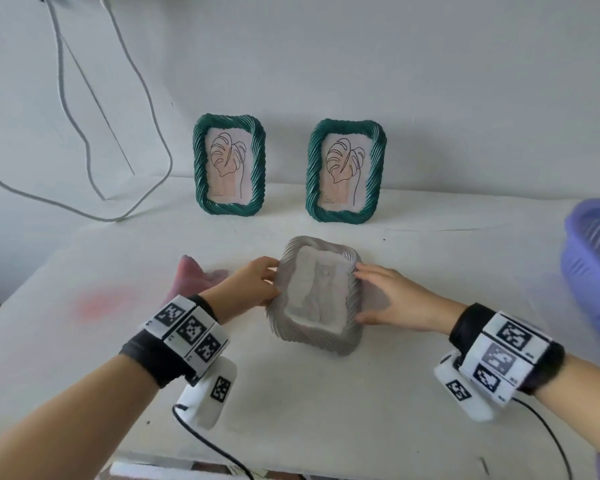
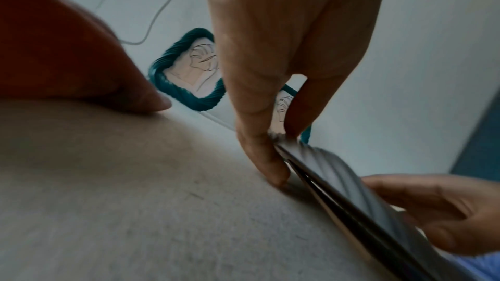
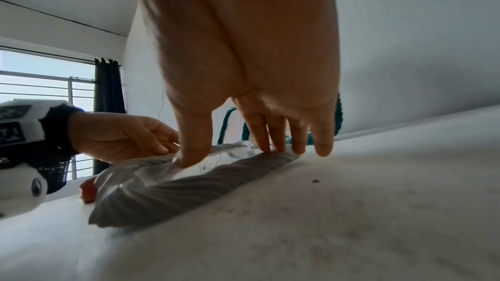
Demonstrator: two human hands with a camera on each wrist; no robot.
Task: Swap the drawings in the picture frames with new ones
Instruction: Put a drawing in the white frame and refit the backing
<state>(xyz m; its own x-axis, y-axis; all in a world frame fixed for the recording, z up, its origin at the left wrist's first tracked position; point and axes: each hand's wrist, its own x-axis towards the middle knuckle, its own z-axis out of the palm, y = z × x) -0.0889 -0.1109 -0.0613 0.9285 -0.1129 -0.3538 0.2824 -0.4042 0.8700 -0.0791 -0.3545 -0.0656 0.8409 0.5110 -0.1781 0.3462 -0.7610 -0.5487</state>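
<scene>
A grey ribbed picture frame (image 1: 314, 337) lies blurred on the white table, face up, with a pale drawing inside. My left hand (image 1: 258, 282) has straight fingers (image 2: 259, 136) touching the frame's left edge (image 2: 338, 170), with its thumb apart on the table. My right hand (image 1: 378, 296) grips the right side, thumb on the front and fingers (image 3: 273, 136) over the far rim (image 3: 189, 187). That side looks tilted a little off the table. Two green ribbed frames (image 1: 199, 168) (image 1: 313, 174) stand upright at the back, each with a leaf line drawing.
A purple plastic basket (image 1: 586, 271) sits at the table's right edge. A pink cloth (image 1: 191, 275) lies left of my left hand. Grey cables (image 1: 84, 140) hang on the wall at the left. The table's front edge is just below my forearms.
</scene>
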